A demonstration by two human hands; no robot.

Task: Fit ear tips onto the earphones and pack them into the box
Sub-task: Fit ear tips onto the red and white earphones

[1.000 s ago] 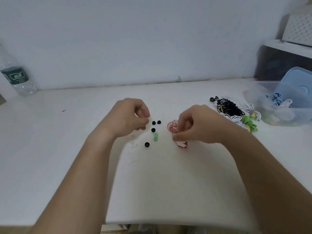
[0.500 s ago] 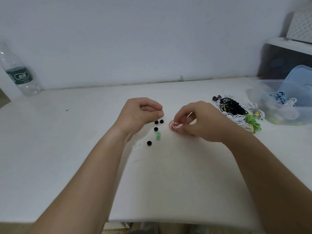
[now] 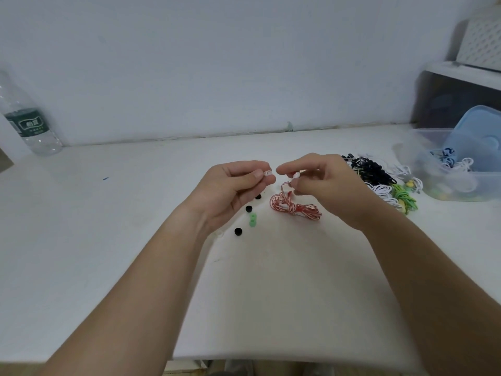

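Note:
My left hand (image 3: 233, 189) pinches a small clear ear tip (image 3: 267, 173) between thumb and forefinger. Close to its right, my right hand (image 3: 322, 183) pinches an earbud (image 3: 296, 175) of the red-and-white earphones, a little above the table. Their coiled cable (image 3: 294, 207) hangs from the bud and lies bundled on the white table below. Loose ear tips lie under my left hand: black ones (image 3: 248, 208) and a green pair (image 3: 253, 220). The clear plastic box (image 3: 461, 183) with blue and white earphones inside stands at the far right.
A pile of black, white and green earphones (image 3: 379, 183) lies between my right hand and the box. A blue lid (image 3: 479, 137) leans in the box. A water bottle (image 3: 27, 123) stands at the back left. The table's front edge (image 3: 271, 360) is near me.
Both hands rose off the table and came together. My right hand lifted the earbud, so the red-and-white cable uncoiled and now trails down to the table.

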